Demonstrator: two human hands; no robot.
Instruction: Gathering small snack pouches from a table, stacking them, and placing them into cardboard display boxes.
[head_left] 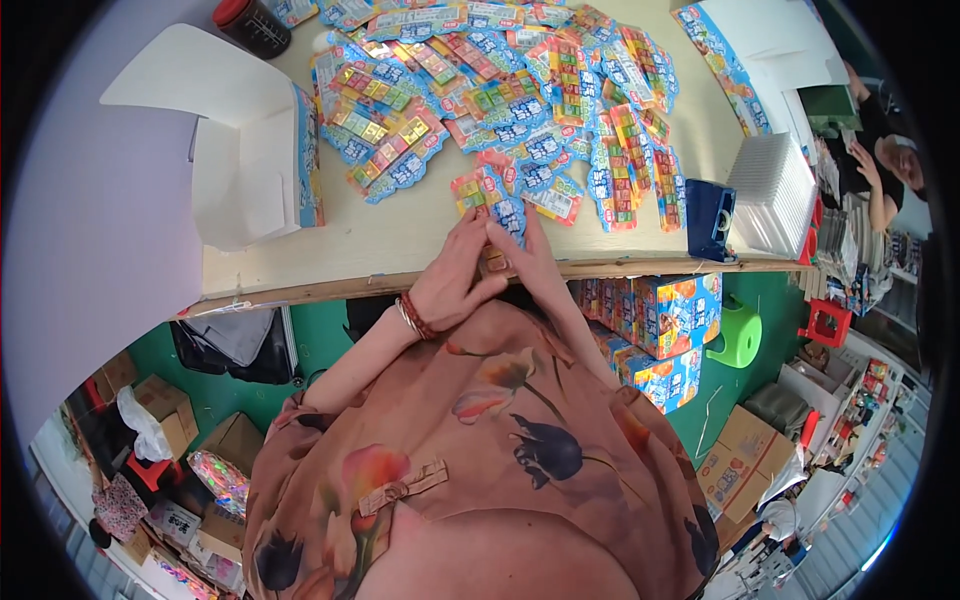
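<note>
Left hand (455,275) and right hand (530,262) both pinching one blister card (492,205) at table edge (300,285). Risk: grip slips, card drops off the edge, or elbow nudges card pile (500,90).

Pale wooden table (400,240) with a worn near edge; a wide heap of colourful blister packs (500,90) covers its far middle, thinning toward the near edge. Left: an open white carton (250,160) with a blue printed side, and a dark jar with a red lid (250,25) at the far left corner. Right: a dark blue tape dispenser (710,218) just beside a stack of clear plastic trays (772,190), with a second white-and-blue carton (760,50) farther back.
</note>
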